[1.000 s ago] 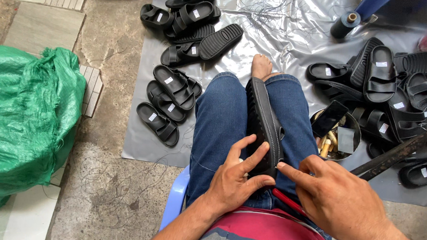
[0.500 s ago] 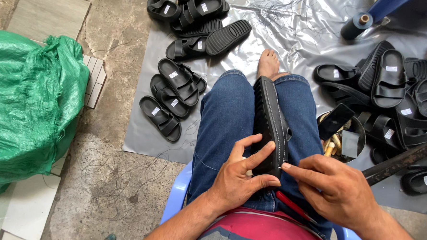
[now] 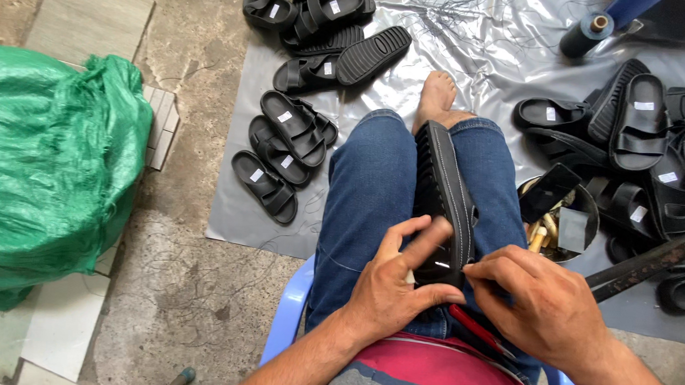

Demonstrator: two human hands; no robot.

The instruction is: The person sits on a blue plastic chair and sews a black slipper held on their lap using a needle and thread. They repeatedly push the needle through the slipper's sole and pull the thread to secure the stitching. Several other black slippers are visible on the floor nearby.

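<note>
The left hand (image 3: 390, 291) clamps the black rubber strapped sandal (image 3: 443, 205) on edge between the knees, steadying it; the right hand's (image 3: 541, 305) fingers pinch at its stitched heel edge.

Both hands were crowded onto the near end of the black sandal (image 3: 444, 197) wedged upright between the knees, the left hand (image 3: 400, 291) closed round it and the right hand (image 3: 538, 301) touching its edge, leaving no gap between them. To the right, a bowl of small parts (image 3: 560, 225), a long dark bar (image 3: 647, 263) and a heap of sandals (image 3: 645, 144) hemmed in that side. To the left, bare concrete floor (image 3: 184, 286) lay open as far as the green sack (image 3: 51, 172).
</note>
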